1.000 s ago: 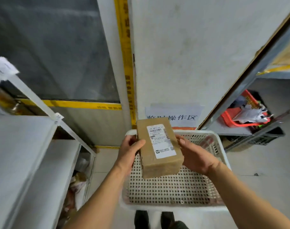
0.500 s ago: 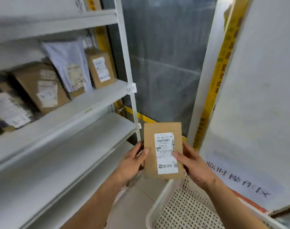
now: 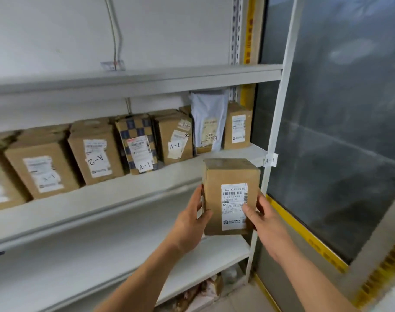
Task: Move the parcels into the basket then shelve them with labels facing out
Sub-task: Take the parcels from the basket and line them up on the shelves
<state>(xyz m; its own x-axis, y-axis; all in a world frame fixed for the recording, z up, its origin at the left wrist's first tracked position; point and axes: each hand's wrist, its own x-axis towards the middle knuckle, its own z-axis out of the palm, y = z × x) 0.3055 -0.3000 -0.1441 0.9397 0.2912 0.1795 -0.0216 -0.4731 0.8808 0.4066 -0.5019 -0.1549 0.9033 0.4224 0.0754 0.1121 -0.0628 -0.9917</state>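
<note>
1. A row of labelled parcels (image 3: 97, 152) stands upright on the shelf (image 3: 115, 194), labels facing out.
2. The left hand (image 3: 189, 219) grips the left side of a cardboard box (image 3: 231, 197).
3. The box is held upright in front of the shelf's right end, its label (image 3: 234, 206) facing the camera.
4. The right hand (image 3: 262, 217) grips its right side, thumb on the label.

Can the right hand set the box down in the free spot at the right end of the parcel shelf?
Probably yes. Both the right hand and left hand hold the box just in front of the shelf. The bare stretch beside the last parcel looks open, though narrow.
</note>
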